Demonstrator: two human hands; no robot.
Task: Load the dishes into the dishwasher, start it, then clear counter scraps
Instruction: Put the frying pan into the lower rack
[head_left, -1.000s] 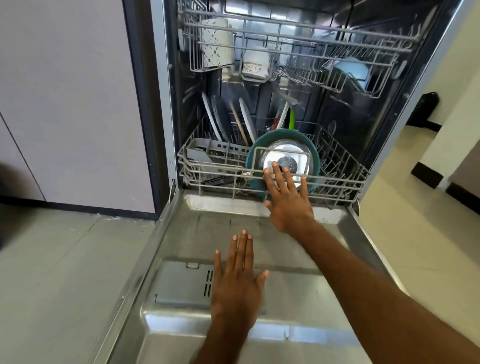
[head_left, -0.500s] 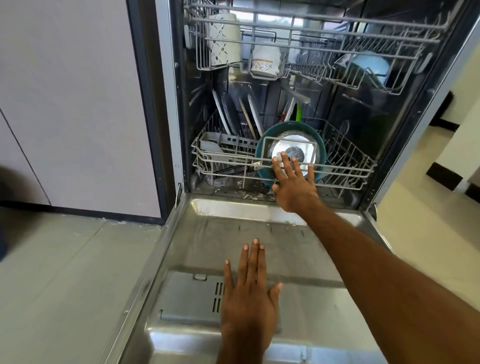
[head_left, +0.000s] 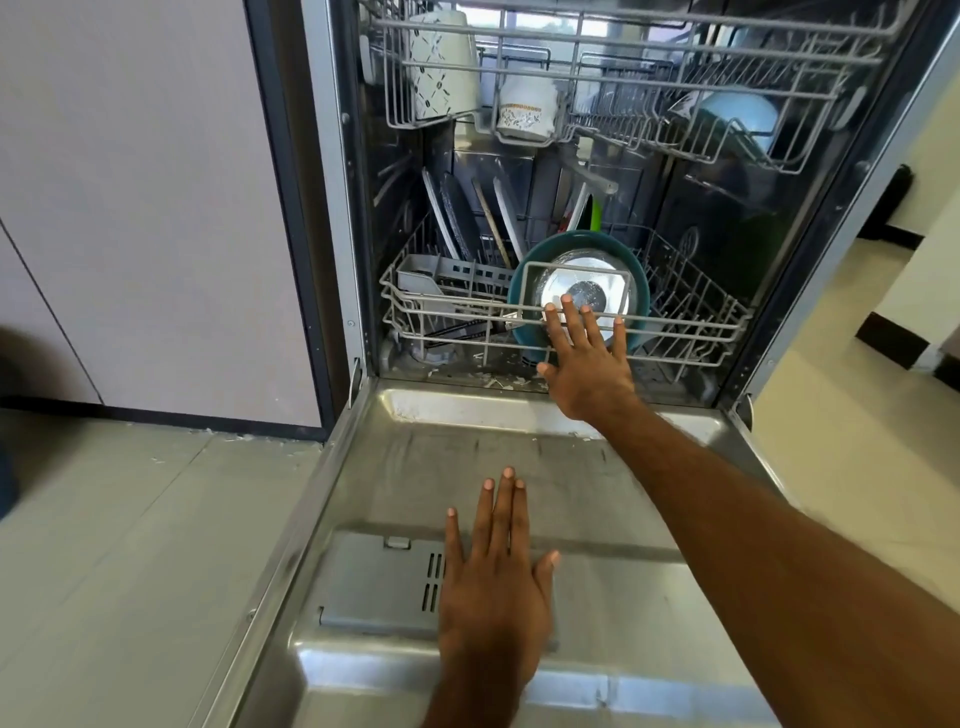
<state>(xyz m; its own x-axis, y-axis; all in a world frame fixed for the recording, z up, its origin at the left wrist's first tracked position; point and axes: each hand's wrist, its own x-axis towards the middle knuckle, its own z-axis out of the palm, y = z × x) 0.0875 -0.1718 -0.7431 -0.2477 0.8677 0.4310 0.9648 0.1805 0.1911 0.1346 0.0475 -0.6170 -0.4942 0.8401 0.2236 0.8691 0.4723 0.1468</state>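
**Clerk:** Entry one — hands?

**Checker:** Right hand (head_left: 587, 364): fingers straight and spread, pressed on the front rail of the lower rack (head_left: 685, 332), grasping nothing. Left hand (head_left: 493, 587): fingers straight, flat on the open door (head_left: 649, 597).

**Clerk:** Dishes?

**Checker:** Teal bowl (head_left: 525, 332) stood in the lower rack, just behind the right hand's fingertips. A cup (head_left: 524, 109) sat in the upper rack (head_left: 649, 88).

**Clerk:** Step?

**Checker:** Loading looked done, with the rack about home. The next move called for both hands clear and the door swung shut — then start.
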